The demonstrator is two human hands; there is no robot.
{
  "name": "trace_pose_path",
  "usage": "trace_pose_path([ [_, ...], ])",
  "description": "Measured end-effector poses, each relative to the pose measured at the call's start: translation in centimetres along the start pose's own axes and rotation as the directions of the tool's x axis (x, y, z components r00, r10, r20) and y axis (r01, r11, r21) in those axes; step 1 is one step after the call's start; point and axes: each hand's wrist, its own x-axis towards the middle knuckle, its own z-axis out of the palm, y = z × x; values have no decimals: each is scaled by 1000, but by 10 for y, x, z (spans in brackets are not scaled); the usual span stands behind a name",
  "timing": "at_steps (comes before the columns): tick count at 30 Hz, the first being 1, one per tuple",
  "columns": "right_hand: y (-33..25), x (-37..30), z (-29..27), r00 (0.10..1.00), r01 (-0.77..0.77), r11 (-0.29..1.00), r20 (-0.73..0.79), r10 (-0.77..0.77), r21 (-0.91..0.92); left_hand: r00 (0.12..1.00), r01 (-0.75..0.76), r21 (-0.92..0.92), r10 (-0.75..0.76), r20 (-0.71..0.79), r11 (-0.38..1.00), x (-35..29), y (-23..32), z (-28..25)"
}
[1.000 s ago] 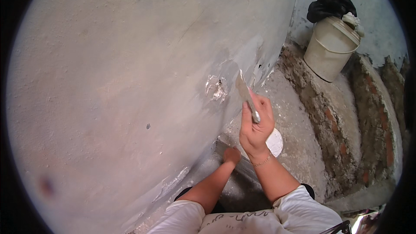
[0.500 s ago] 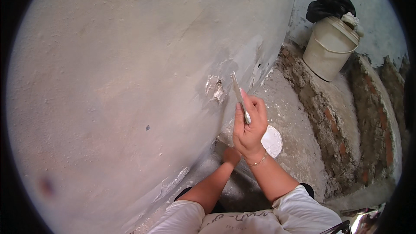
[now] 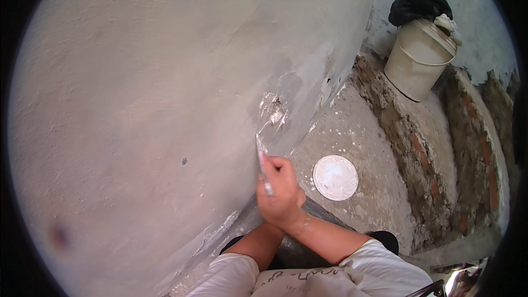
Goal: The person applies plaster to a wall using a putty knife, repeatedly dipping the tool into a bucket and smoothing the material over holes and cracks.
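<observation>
The right hand, fingers clenched around a putty knife, has drawn the blade down the grey plastered wall from the rough white patch, now uncovered above, while the left hand is hidden behind it, grip untellable.

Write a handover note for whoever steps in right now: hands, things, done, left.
Right hand: grip closed on a putty knife, blade edge against the grey wall.
Left hand: hidden behind the right; only the forearm shows.
White round lid lies on the floor beside the wall; bucket stands further off.
Done: smooth grey skim over most of the wall.
Left: the rough white patch above the blade.
</observation>
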Motion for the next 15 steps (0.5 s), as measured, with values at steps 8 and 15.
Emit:
trace_pose_path([
  [8, 24, 56, -58, 766, -488, 656, -78, 638, 576, 993, 113, -122, -115, -17, 986, -1, 10, -16],
  [15, 81, 46, -38, 642, -668, 614, -93, 761, 420, 981, 170, -220, -187, -57, 961, -18, 21, -36],
])
